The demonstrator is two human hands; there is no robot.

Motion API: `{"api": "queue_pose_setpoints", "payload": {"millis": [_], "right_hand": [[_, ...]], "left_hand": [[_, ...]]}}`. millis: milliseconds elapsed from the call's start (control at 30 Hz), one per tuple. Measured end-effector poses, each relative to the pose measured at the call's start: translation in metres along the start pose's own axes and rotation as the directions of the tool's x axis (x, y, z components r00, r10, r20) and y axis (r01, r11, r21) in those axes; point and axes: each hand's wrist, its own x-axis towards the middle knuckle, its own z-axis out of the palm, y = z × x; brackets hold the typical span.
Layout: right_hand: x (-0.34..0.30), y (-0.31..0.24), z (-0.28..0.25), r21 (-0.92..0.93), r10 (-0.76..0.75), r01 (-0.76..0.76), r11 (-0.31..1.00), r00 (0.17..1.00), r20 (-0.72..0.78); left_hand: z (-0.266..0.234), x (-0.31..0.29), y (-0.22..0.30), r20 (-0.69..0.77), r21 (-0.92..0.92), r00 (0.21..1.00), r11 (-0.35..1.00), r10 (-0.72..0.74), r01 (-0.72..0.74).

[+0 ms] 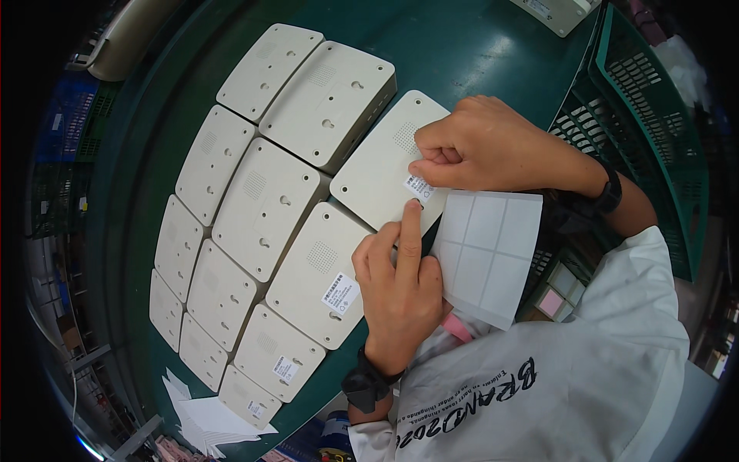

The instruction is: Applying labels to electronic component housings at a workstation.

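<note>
A cream plastic box with rounded corners, screw holes and a dotted grille lies face up under both hands. On it is a small white printed label. My right hand is closed, its thumb tip pressed at the label's upper edge. Index finger stretched out, my left hand touches the box just below the label. Beside its thumb hangs a white label sheet marked off in rectangles; the sheet seems caught in the left hand, though the grip itself is hidden.
Several matching cream boxes stand in rows on the green table; the nearest ones bear labels. Loose white paper sheets lie at the lower left. Green plastic crates stand at the right. Another cream box sits at the far edge.
</note>
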Motion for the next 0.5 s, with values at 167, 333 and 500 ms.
{"api": "queue_pose_setpoints", "payload": {"millis": [167, 333, 500], "right_hand": [[-0.0003, 0.0013, 0.0011, 0.018, 0.001, -0.001, 1.000, 1.000, -0.005], [-0.0013, 0.0027, 0.0020, 0.013, -0.001, 0.001, 1.000, 1.000, -0.003], [-0.0033, 0.0053, 0.0006, -0.073, -0.021, 0.017, 0.997, 0.999, -0.048]], "left_hand": [[-0.0003, 0.0002, 0.0017, 0.002, -0.046, 1.000, 0.999, 0.028, -0.028], [0.0009, 0.0017, 0.0028, -0.012, -0.045, 1.000, 0.999, 0.022, -0.023], [0.0004, 0.0022, 0.0038, 0.012, -0.029, 1.000, 1.000, -0.004, 0.004]]}}
